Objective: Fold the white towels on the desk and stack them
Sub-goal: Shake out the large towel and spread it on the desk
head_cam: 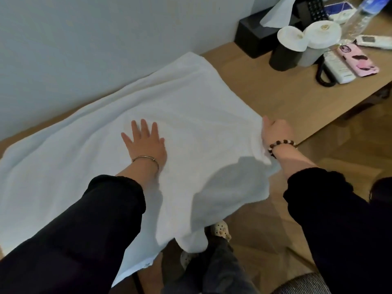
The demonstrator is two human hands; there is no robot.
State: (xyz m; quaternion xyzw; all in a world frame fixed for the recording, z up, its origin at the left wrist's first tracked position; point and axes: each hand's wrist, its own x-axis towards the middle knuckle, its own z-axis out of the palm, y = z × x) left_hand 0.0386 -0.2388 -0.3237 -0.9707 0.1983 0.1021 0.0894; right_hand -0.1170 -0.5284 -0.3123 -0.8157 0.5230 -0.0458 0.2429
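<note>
A large white towel (191, 98) lies spread over the wooden desk (265, 96), its near part hanging over the desk's front edge. My left hand (145, 143) rests flat on the towel's middle with fingers spread. My right hand (275, 132) grips the towel's right edge near the desk's front edge, fingers curled into the cloth. Only this one towel is in view.
At the desk's far right stand a black tissue box (254, 37), two cups with white lids (292, 43), a water bottle (358, 15), a pink phone (358, 60), remotes (337, 68) and a black telephone (314, 7). A wall runs behind the desk. Feet in slippers (220, 230) show below.
</note>
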